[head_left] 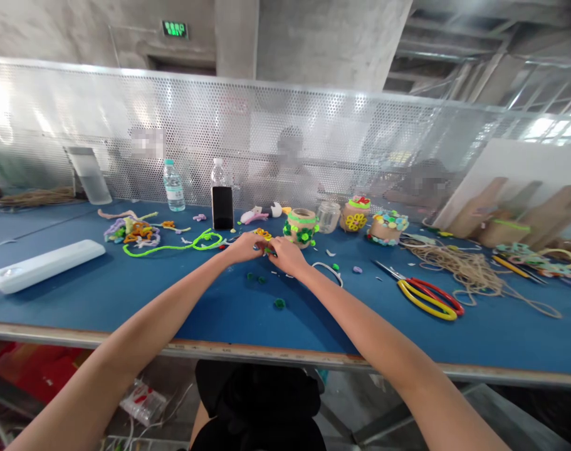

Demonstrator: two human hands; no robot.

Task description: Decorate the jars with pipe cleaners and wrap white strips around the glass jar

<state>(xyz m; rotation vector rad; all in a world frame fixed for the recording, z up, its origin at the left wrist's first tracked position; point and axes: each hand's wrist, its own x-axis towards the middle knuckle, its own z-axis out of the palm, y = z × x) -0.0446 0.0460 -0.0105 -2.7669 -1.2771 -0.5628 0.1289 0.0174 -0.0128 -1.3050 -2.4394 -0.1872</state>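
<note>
My left hand (247, 247) and my right hand (288, 255) meet over the middle of the table, fingertips pinched close together. A small greenish bit shows between them, too small and covered to name. Just behind my right hand stands a jar (302, 219) wrapped in twine, with green and yellow fuzzy pieces around it. Orange pipe-cleaner loops (262, 234) lie behind the fingers. Dark green fuzzy curls (279, 304) are scattered on the table in front of my hands. A white pipe cleaner (331, 270) curves beside my right wrist.
Scissors (419, 294) with red and yellow handles lie right, near loose twine (459, 266). A glass jar (328, 217) and two decorated jars (355, 216) stand behind. Left are a bright green pipe cleaner (172, 248), phone (222, 208), bottle (173, 188) and white power strip (47, 266).
</note>
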